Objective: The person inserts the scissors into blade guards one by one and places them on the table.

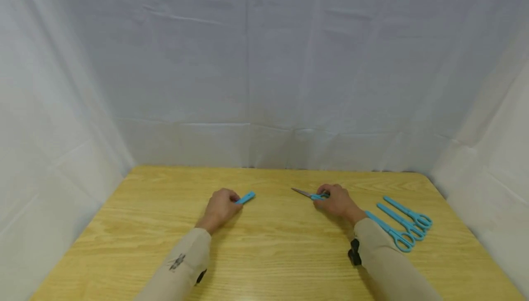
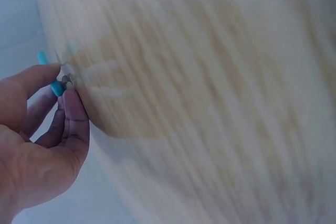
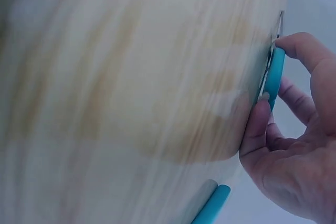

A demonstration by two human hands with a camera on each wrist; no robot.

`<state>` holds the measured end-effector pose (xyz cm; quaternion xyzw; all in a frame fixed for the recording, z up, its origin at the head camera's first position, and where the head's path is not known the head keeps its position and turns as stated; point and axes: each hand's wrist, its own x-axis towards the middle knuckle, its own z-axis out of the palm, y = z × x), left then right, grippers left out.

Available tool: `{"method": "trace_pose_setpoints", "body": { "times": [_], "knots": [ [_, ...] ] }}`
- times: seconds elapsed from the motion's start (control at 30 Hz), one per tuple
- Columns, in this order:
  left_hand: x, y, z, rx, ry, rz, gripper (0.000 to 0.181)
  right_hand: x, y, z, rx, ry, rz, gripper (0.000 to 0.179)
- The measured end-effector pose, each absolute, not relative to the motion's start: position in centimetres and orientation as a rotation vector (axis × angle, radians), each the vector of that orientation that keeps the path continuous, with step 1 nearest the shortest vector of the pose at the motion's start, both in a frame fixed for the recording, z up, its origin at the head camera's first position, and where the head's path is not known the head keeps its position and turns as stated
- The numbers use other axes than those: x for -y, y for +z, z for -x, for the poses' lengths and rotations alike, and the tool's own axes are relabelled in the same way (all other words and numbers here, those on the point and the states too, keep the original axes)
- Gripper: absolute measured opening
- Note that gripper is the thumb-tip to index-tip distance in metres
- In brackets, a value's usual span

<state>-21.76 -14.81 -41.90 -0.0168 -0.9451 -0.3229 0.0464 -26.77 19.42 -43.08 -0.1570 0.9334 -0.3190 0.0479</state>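
Near the middle of the table, my left hand (image 1: pixel 221 209) pinches a blue scissors cover (image 1: pixel 248 197) whose free end points right. In the left wrist view, the thumb and fingertips meet around the cover (image 2: pixel 56 88), close over the tabletop. To the right, my right hand (image 1: pixel 338 202) grips a pair of scissors (image 1: pixel 301 192) by the blue handles. Their bare metal blades appear closed and point left, towards the left hand. The right wrist view has the fingertips on the blue handle (image 3: pixel 274 74), low at the wood; part of the handles is hidden behind the fingers.
Beside my right forearm lie three more blue scissors, a far pair (image 1: pixel 402 209), a middle pair (image 1: pixel 396 217) and a near pair (image 1: pixel 384 225), their blades covered. The wooden table (image 1: pixel 264 255) ends at a pale cloth backdrop (image 1: pixel 264 85), with cloth on both sides too.
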Motion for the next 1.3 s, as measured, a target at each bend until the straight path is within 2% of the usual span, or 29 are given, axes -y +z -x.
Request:
{"method": "trace_pose_setpoints", "body": {
  "times": [0.67,1.03,1.3],
  "knots": [
    [16.0,-41.5,20.8,2.827,-1.242,0.009,0.012,-20.7,-43.3,26.7,-2.838,-1.168,0.386,0.025],
    [15.6,-39.7,18.9,2.799,-1.31,0.154,0.012,-20.9,-41.7,24.2,-2.811,-1.281,0.584,0.021],
    [15.5,-38.9,17.0,2.736,-1.438,0.342,0.019,-20.1,-39.8,21.2,-2.633,-1.361,0.701,0.023]
  ]
}}
